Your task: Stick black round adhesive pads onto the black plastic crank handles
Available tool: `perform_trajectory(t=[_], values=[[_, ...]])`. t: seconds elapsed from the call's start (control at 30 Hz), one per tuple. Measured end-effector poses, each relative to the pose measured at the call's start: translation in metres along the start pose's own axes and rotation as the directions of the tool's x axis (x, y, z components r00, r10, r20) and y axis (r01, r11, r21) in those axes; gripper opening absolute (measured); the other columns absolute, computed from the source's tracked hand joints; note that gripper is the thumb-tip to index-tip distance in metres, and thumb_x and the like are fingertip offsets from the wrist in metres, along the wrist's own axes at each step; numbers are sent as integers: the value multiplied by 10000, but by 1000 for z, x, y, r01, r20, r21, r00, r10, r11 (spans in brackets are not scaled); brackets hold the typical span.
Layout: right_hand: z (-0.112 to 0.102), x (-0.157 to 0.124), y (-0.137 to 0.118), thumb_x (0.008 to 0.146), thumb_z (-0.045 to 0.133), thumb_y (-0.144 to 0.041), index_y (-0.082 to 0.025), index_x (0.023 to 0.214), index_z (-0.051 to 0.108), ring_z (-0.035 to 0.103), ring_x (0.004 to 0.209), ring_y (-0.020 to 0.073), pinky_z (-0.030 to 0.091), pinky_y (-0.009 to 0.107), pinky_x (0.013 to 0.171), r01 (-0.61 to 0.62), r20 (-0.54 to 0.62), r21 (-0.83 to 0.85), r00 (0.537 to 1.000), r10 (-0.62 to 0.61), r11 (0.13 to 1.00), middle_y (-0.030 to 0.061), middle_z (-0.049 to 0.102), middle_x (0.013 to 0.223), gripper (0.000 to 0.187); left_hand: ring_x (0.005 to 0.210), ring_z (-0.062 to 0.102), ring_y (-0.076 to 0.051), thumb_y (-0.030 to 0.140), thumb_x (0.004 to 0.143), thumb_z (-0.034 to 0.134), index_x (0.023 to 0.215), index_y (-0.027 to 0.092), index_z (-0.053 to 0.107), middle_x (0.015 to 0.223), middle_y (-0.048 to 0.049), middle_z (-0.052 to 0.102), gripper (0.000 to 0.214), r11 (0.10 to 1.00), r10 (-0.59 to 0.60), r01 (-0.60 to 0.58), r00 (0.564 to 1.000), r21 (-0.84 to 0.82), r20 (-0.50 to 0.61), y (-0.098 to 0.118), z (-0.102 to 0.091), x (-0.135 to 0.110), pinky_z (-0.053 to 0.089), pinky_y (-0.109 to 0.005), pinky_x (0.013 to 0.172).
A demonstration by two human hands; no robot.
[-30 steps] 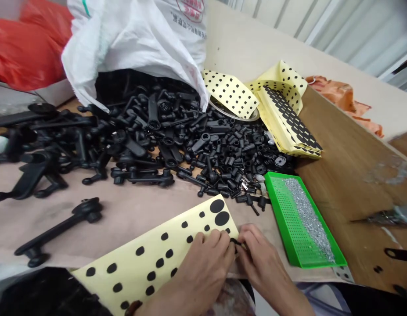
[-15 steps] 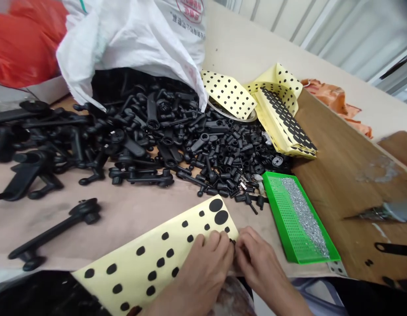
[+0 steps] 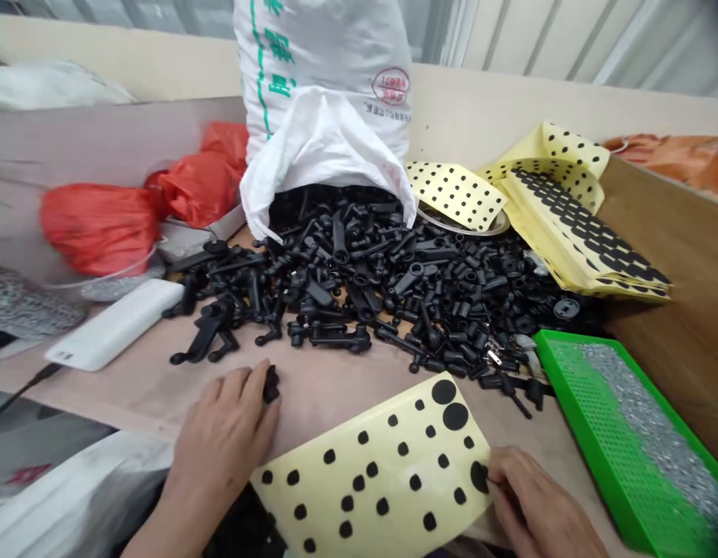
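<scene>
A yellow sheet of black round stickers [image 3: 335, 496] lies tilted at the table's front edge. Its small dots are spread in rows, with two larger discs at the top right corner. At the sheet's right edge my right hand [image 3: 533, 504] pinches a large black round sticker [image 3: 479, 477]. To the left, my left hand [image 3: 225, 434] is closed over a black plastic arm, whose round end [image 3: 270, 384] shows past the fingertips. The rest of that part is hidden under the hand.
Black plastic parts [image 3: 335, 291] pour from a white woven sack [image 3: 329, 139] across the table. On the right stands a green tray [image 3: 591, 457] of small metal pieces. Folded sticker sheets [image 3: 579, 232] lie behind it. A white power bank [image 3: 118, 325] and red bags [image 3: 100, 229] are at left.
My left hand has left the sheet and moved left onto the lone black plastic arm. My right hand stays by the sheet's right edge, now with a black sticker at its fingertips. The view has shifted left.
</scene>
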State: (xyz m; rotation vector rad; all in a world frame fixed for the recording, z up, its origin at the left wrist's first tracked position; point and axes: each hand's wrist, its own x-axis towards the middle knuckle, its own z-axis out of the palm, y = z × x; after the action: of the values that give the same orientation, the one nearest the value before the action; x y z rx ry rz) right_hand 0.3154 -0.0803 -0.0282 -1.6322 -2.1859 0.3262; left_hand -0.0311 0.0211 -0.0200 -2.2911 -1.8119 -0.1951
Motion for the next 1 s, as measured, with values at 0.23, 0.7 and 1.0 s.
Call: perform_trajectory(t=[0.23, 0.7, 1.0], values=[[-20, -4, -2, 864, 416, -139, -226, 761, 456, 623, 822, 186, 509, 298, 709, -209, 178, 240, 969, 169, 948, 46, 628, 873, 141, 969, 598, -305, 525, 816, 468, 1165, 215, 481, 1060, -90, 637, 467, 739, -169, 308, 946, -600, 278, 33, -1, 11, 481, -388, 792], [-31, 9, 6, 859, 504, -248, -211, 752, 533, 586, 1037, 219, 461, 350, 867, -271, 113, 568, 961, 252, 777, 78, 634, 1067, 117, 963, 574, -272, 223, 885, 412, 1223, 193, 524, 1077, -118, 575, 358, 773, 374, -114, 877, -624, 303, 145, -12, 26, 494, -399, 778], [-17, 25, 3, 841, 551, -241, -206, 762, 527, 587, 957, 197, 448, 306, 819, -215, 118, 789, 972, 201, 576, 69, 604, 1019, 90, 878, 654, -216, 284, 899, 396, 1228, 218, 446, 1002, -55, 684, 340, 740, 320, -79, 915, -668, 246, 126, 3, 27, 535, -312, 742]])
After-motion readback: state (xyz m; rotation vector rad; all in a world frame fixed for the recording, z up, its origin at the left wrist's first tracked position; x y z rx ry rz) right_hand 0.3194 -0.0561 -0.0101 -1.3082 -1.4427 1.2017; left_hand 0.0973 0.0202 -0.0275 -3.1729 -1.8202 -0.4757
